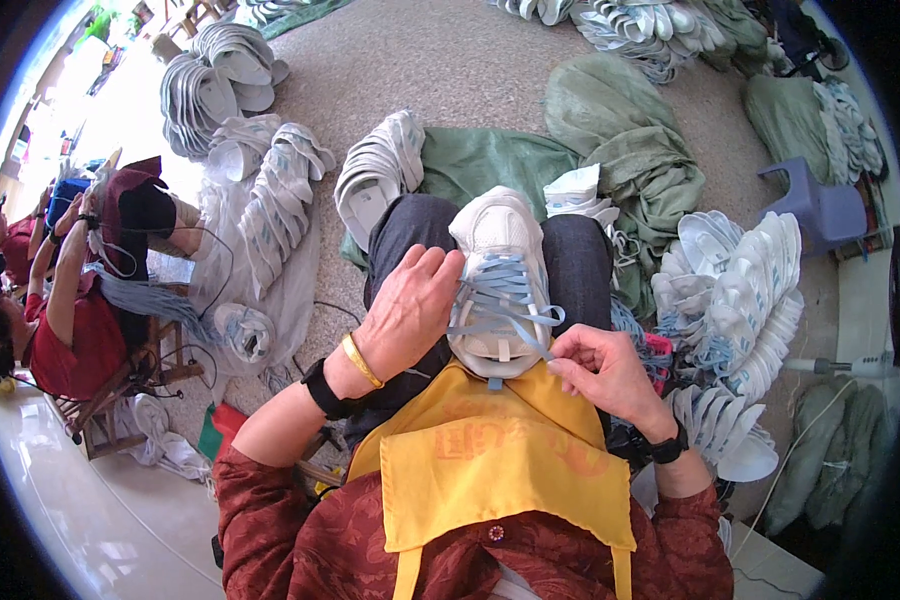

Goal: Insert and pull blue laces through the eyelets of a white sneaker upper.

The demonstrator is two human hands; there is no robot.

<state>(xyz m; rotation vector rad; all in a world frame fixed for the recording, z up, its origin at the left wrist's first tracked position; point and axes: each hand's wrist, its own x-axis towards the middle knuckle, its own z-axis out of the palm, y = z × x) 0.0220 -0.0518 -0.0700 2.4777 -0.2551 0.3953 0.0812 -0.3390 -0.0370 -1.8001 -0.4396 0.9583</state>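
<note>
A white sneaker (498, 225) rests on my lap between my thighs, its toe pointing away from me. A light blue shoelace (500, 285) crosses its upper in several loose rows, with a loop standing out on the right. My left hand (410, 308) is closed at the shoe's left edge beside the lacing; what its fingertips grip is hidden. Just right of the shoe's heel, my right hand (610, 370) pinches the shoelace, which runs from the lacing to its thumb and fingers. A yellow apron (500, 480) lies under the heel.
Stacks of white shoe uppers (380, 170) stand ahead, with more uppers (735, 300) on the right. Green sacks (620, 120) lie on the floor near a blue-grey plastic stool (815, 205). Two co-workers in red (80, 340) sit at the left, by hanging blue laces (145, 292).
</note>
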